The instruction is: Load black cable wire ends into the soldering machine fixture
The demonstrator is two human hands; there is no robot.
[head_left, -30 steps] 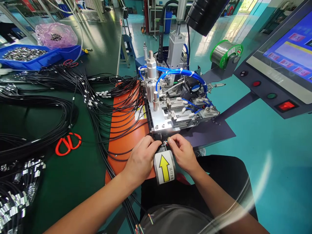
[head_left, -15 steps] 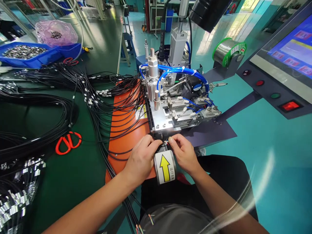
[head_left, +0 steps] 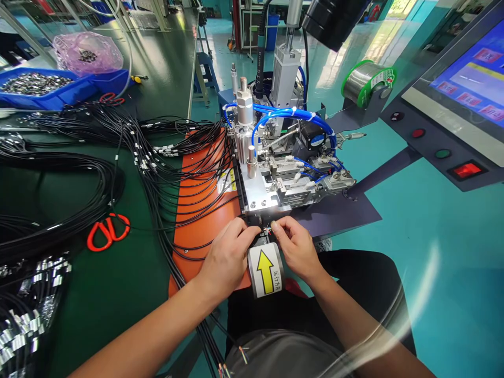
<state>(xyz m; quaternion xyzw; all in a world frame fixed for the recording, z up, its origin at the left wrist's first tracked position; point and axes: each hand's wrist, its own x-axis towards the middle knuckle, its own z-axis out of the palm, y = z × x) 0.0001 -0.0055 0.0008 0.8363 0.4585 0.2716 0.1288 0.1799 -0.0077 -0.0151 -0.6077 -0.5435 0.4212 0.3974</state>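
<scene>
My left hand [head_left: 228,251] is closed in a pinch at the front of the soldering machine [head_left: 271,173], on a black cable [head_left: 191,258] that runs in from the left; its fingers cover most of the cable's end. Opposite, my right hand [head_left: 295,247] pinches thin coloured wires [head_left: 269,230] at that end, just above a small dark slot. The fingertips of the two hands are a short gap apart. Below them is a round feed wheel with a white label [head_left: 271,268] and a yellow arrow. Exactly how the wires sit is too small to tell.
An orange sheet [head_left: 200,220] left of the machine bears several cables. Red-handled scissors [head_left: 108,232], cable bundles [head_left: 90,173] and a blue tray [head_left: 39,97] of metal parts lie on the green table. At right are a solder spool [head_left: 364,84] and a control panel [head_left: 452,136].
Both hands stay at the same place, with only a slight shift of the fingertips. The whole view has moved a little.
</scene>
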